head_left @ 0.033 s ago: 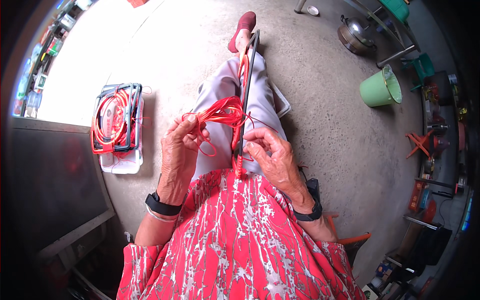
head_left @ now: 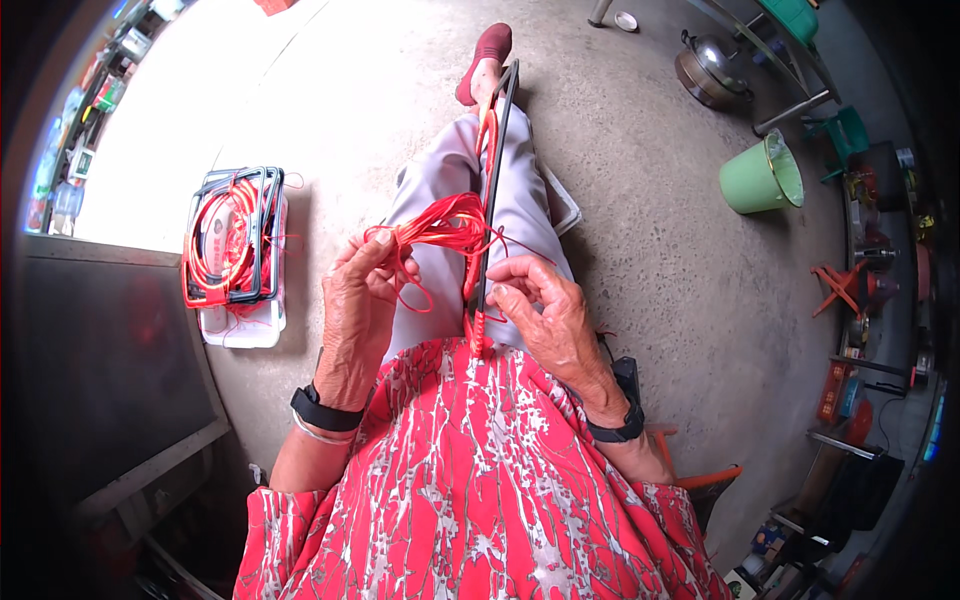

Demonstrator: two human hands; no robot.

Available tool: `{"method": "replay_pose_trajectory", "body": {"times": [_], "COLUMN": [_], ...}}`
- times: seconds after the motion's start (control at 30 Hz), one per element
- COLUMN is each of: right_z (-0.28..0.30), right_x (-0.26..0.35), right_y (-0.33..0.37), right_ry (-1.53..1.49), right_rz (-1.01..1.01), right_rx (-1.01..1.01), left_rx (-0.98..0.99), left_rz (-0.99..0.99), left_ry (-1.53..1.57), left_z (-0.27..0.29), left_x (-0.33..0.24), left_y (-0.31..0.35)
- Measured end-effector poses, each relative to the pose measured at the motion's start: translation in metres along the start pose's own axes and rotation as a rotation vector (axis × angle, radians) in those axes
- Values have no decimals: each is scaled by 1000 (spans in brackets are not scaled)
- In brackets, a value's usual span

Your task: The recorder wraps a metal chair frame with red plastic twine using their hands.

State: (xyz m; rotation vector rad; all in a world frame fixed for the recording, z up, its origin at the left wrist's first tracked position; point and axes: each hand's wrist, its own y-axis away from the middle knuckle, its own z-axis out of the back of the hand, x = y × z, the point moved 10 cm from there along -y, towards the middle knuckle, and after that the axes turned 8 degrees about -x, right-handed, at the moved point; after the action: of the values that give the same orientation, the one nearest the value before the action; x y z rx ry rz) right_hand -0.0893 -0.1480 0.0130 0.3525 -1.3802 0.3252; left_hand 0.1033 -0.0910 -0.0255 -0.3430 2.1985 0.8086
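Note:
My left hand (head_left: 358, 300) pinches one end of a looped bundle of thin red cord (head_left: 445, 222), held above my lap; a loose loop hangs below its fingers. Along my legs lies a narrow black frame (head_left: 501, 140), seen nearly edge-on, with red cord wrapped tightly round its near end (head_left: 478, 330). Beside the frame's near part is my right hand (head_left: 548, 318), thumb and forefinger drawn together against the bar. Whether those fingertips grip the bar or a cord strand cannot be made out. Thin strands run from the bundle past the bar toward the right hand.
On the floor to the left, a white plastic box (head_left: 262, 330) bears black frames (head_left: 270, 185) and coiled red tubing (head_left: 205, 240). A green bucket (head_left: 750, 180) and a lidded metal pot (head_left: 712, 75) stand right. Crowded shelves (head_left: 880, 330) line the right edge; a dark panel (head_left: 120, 350) stands left.

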Motion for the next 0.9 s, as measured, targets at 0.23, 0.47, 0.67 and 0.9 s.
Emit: {"method": "replay_pose_trajectory", "body": {"times": [0.23,0.47,0.67,0.9], "right_z": [-2,-2,-6,-28], "right_x": [-2,-7,-18,-53], "right_y": [1,2,1,8], "right_ry": [-48,-82,-95,-157], "right_rz": [-59,-54,-106,-227], "right_rx": [18,13,21,167], "left_rx": [-11,-24,-12,-37], "left_rz": [-27,-29,-4,-79], "left_ry": [14,-6,-37,-101], "left_z": [-2,-2,-9,-7], "left_x": [-3,0,1,4], "left_y": [3,8,14,20]}}
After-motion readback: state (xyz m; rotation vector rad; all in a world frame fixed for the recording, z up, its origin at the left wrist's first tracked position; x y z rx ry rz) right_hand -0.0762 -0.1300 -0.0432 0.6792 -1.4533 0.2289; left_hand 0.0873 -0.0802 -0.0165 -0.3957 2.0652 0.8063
